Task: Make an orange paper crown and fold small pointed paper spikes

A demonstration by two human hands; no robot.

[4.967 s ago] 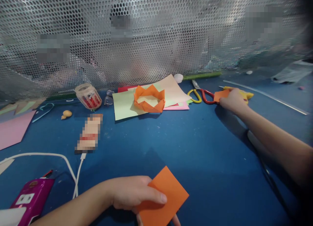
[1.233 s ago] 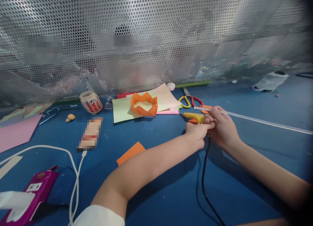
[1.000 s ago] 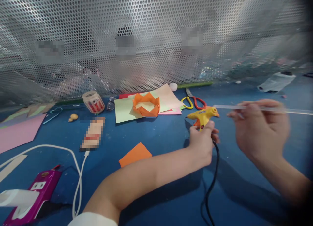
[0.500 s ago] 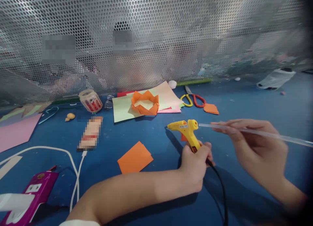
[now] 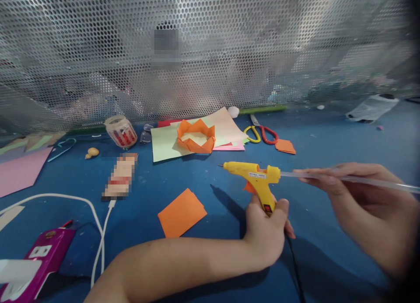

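Note:
My left hand (image 5: pixel 267 233) grips the handle of a yellow glue gun (image 5: pixel 254 172), whose nozzle points left above the blue table. In my right hand (image 5: pixel 364 198) a long clear glue stick (image 5: pixel 380 182) is pinched between thumb and fingers. The stick's left end meets the rear opening of the gun; how far in it sits I cannot tell. Just left of my left hand lie orange paper pieces (image 5: pixel 182 213). Behind the gun an orange folded paper ring (image 5: pixel 196 137) rests on pale sheets (image 5: pixel 166 144).
Scissors (image 5: pixel 262 130) and small orange papers (image 5: pixel 285 146) lie behind the gun. A jar (image 5: pixel 120 131), a phone (image 5: pixel 120 176) on a white cable and a purple power strip (image 5: pixel 39 259) are on the left. A perforated metal panel (image 5: pixel 210 53) borders the table's back.
The glue gun has turned more side-on and shifted slightly right. My right hand has moved right with the stick, whose end now meets the gun's rear instead of sitting just behind it.

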